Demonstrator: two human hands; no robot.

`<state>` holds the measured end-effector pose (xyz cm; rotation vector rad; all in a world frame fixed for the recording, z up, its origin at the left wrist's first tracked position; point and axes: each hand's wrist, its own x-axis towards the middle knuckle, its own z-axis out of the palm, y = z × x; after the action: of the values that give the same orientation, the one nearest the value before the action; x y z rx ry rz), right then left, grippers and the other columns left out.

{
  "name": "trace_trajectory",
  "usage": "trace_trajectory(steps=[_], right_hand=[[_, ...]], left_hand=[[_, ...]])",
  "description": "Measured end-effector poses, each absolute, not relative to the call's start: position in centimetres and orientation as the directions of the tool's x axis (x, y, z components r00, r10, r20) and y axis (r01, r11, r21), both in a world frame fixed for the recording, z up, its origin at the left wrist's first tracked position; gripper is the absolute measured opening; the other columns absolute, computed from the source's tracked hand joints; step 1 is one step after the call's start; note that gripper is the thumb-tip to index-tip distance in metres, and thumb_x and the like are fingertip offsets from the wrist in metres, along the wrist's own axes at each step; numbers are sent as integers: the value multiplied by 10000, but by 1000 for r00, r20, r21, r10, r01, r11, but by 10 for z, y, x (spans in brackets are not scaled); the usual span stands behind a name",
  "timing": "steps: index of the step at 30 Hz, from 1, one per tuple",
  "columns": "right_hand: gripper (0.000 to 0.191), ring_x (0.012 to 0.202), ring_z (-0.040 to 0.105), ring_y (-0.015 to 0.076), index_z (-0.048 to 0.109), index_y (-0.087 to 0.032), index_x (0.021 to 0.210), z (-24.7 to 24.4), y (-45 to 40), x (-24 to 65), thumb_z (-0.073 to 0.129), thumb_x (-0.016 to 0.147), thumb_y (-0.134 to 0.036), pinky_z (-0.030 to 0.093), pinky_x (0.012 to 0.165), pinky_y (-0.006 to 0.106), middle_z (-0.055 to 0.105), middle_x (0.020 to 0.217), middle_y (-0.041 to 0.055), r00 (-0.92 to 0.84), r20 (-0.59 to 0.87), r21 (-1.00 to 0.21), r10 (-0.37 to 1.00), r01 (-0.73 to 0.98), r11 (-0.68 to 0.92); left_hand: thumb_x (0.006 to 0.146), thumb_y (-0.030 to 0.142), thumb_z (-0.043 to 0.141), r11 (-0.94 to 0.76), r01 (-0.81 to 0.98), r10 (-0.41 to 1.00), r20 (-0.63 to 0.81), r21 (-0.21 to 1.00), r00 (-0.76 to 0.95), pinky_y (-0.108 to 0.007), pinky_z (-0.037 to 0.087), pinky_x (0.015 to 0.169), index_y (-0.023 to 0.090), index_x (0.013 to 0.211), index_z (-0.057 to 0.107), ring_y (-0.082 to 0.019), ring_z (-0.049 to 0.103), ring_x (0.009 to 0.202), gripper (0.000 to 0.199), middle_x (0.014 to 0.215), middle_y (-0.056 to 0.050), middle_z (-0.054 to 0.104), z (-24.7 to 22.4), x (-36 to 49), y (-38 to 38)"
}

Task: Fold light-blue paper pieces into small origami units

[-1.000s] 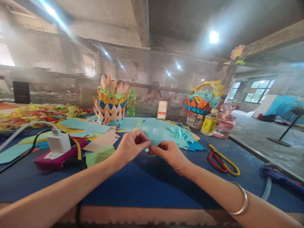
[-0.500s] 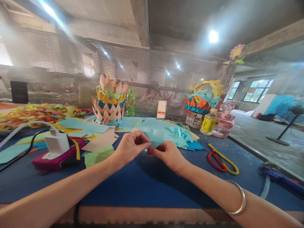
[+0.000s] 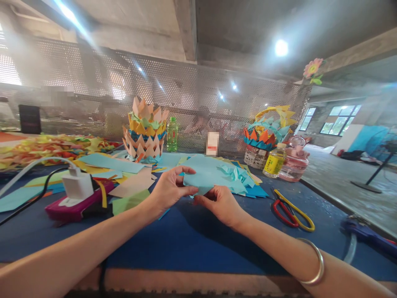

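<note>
A small light-blue sheet of paper (image 3: 200, 180) is held up over the front of the blue table mat. Its left side lies between the thumb and index finger of my left hand (image 3: 170, 188). My right hand (image 3: 221, 205) pinches the sheet's lower edge, with the other fingers partly hidden behind it. Just beyond it rests a pile of folded light-blue paper pieces (image 3: 240, 176) on more coloured sheets. Left of my left hand lie a peach sheet (image 3: 132, 186) and a green sheet (image 3: 130, 203).
Scissors (image 3: 293, 211) and a blue glue gun (image 3: 366, 234) lie on the right. A magenta power strip (image 3: 80, 207) with a white plug is on the left. Behind stand a folded-paper basket (image 3: 144, 136), a second basket (image 3: 256, 155), a green bottle (image 3: 172, 136) and a yellow-labelled bottle (image 3: 274, 161).
The sheet has tilted between my fingers, and my left index finger is now straighter along its upper left edge. The whole view has shifted slightly.
</note>
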<state>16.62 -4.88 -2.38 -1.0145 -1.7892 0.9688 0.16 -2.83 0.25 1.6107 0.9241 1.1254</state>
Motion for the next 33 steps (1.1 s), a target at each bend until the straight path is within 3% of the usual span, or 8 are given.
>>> trace_trajectory(steps=[4, 7, 11, 16, 21, 27, 33], right_hand=[[245, 632, 594, 154, 687, -132, 730, -22, -49, 166, 588, 760, -354, 428, 618, 252, 688, 700, 45, -331, 289, -876, 898, 286, 388], [251, 621, 588, 150, 688, -122, 729, -21, -49, 167, 573, 771, -341, 421, 606, 248, 686, 696, 53, -326, 293, -859, 899, 324, 397], [269, 628, 592, 154, 680, -113, 721, -23, -48, 168, 569, 774, -352, 422, 602, 248, 679, 682, 58, -329, 294, -859, 897, 321, 400], [291, 601, 574, 138, 685, -108, 709, -22, -49, 168, 582, 767, -374, 407, 572, 236, 680, 681, 62, -283, 288, -864, 915, 336, 375], [319, 528, 522, 104, 694, -111, 683, -17, -52, 166, 610, 745, -412, 377, 521, 214, 644, 596, 29, -233, 279, -878, 932, 331, 346], [309, 571, 544, 113, 668, -115, 689, -19, -53, 165, 601, 759, -408, 397, 547, 213, 645, 627, 24, -282, 303, -879, 910, 287, 381], [202, 607, 574, 124, 662, -127, 693, -20, -54, 165, 561, 794, -269, 418, 591, 219, 659, 651, 27, -259, 405, -768, 877, 424, 480]], left_hand=[[532, 188, 765, -259, 75, 934, 230, 963, 273, -208, 411, 488, 135, 1100, 491, -114, 554, 444, 633, 478, 64, 599, 7, 0, -28], [546, 246, 763, -232, 70, 938, 204, 970, 280, -224, 446, 500, 113, 1159, 492, -122, 559, 439, 683, 460, 58, 597, 8, -1, -25], [569, 372, 747, -189, 31, 929, 169, 981, 328, -249, 491, 539, 116, 1021, 590, -137, 601, 500, 543, 576, -6, 665, 8, -2, -23], [646, 439, 689, -217, 10, 921, 202, 976, 332, -240, 484, 553, 117, 795, 628, -126, 594, 510, 359, 574, -23, 655, 5, -2, -24], [672, 370, 694, -255, -25, 881, 243, 967, 405, -228, 460, 611, 136, 828, 651, -125, 595, 639, 285, 737, -31, 683, 1, -2, -24], [652, 325, 717, -231, 37, 875, 191, 972, 445, -214, 388, 544, 135, 663, 667, -115, 551, 567, 196, 612, -21, 661, -3, 0, -27], [651, 322, 721, -163, -50, 896, 169, 985, 410, -206, 365, 537, 162, 639, 657, -89, 494, 541, 173, 570, 22, 606, -6, 0, -26]])
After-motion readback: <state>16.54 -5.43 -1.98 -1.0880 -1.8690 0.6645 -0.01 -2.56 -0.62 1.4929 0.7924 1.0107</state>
